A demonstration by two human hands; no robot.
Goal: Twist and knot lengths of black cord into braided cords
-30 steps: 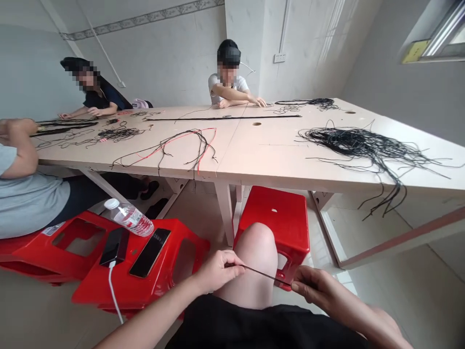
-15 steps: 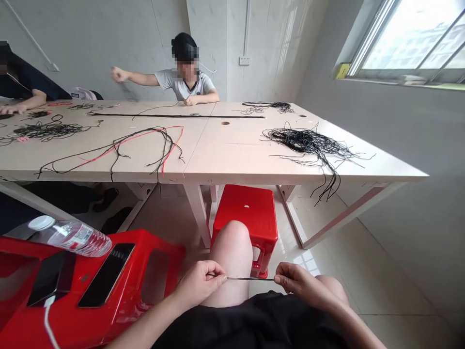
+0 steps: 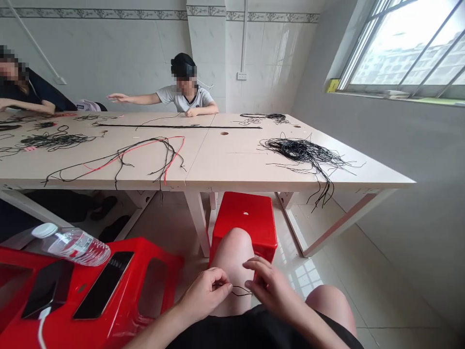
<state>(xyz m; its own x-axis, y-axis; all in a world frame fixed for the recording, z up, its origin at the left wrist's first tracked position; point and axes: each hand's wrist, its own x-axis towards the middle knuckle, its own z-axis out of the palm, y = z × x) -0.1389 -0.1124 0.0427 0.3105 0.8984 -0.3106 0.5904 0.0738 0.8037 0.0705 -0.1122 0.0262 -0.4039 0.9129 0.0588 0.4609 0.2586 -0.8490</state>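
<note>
Above my bare knee, my left hand (image 3: 205, 294) pinches a thin black cord (image 3: 240, 294) between thumb and forefinger. Two slack strands of it bow out from those fingertips toward my right hand (image 3: 271, 287). The right thumb and forefinger are spread, with a gap between their tips. Where the strands end, behind or below the right thumb, is hidden. On the table (image 3: 232, 169) in front lie looped black cords (image 3: 119, 154) with a red cord (image 3: 179, 145) among them, and a tangled bundle of black cords (image 3: 301, 149) hangs partly over the near edge.
A red stool (image 3: 244, 213) stands beyond my knee. Another red stool (image 3: 145, 247) at left carries a water bottle (image 3: 78, 246), a phone (image 3: 105, 286) and a dark box-like device (image 3: 49, 288) with a white cable. Two people sit across the table, one (image 3: 185, 94) with an arm stretched sideways.
The taut cord between my hands has gone slack and bowed. My right hand has moved left, closer to the left one, and its fingers have spread. The view has tilted up slightly.
</note>
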